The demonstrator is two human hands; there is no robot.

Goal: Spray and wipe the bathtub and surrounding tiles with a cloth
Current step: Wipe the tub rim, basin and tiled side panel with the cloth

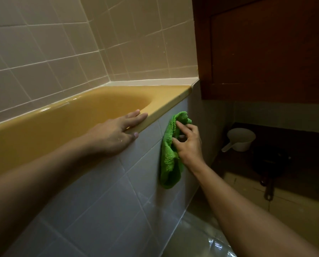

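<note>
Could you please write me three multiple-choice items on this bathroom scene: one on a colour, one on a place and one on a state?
1. What colour is the tub?
A. Yellow. B. White. C. Blue.
2. Where is the cloth?
A. Inside the tub. B. On the floor. C. Against the tiled panel under the rim.
3. How is the left hand?
A. Gripping a bottle. B. Flat on the rim, fingers straight. C. Clenched in the air.

Answers: 1 A, basin and rim are mustard yellow; 2 C, the right hand holds it there; 3 B, the palm lies over the rim's edge.
</note>
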